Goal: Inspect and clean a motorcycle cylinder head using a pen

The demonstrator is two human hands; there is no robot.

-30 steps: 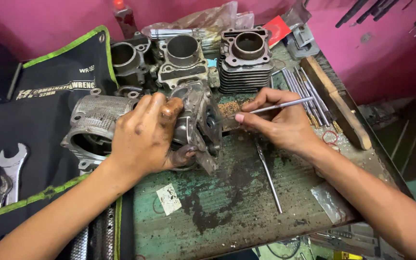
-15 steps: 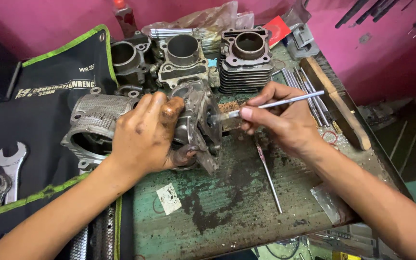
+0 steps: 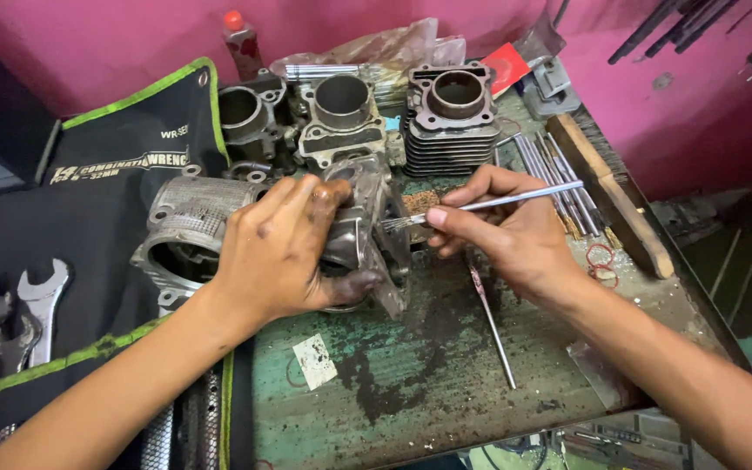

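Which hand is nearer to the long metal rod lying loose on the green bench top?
Right. The right hand is just above the rod, holding a thin brush. The left hand grips the engine part, further left.

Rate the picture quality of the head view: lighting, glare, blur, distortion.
Head view: soft, even light, no harsh shadows; mild glare on the thin silver brush handle in the right hand; the grimy left hand and the grey metal engine part it grips look sharp; wide-angle bending at the edges; the worn green bench's near edge is slightly soft.
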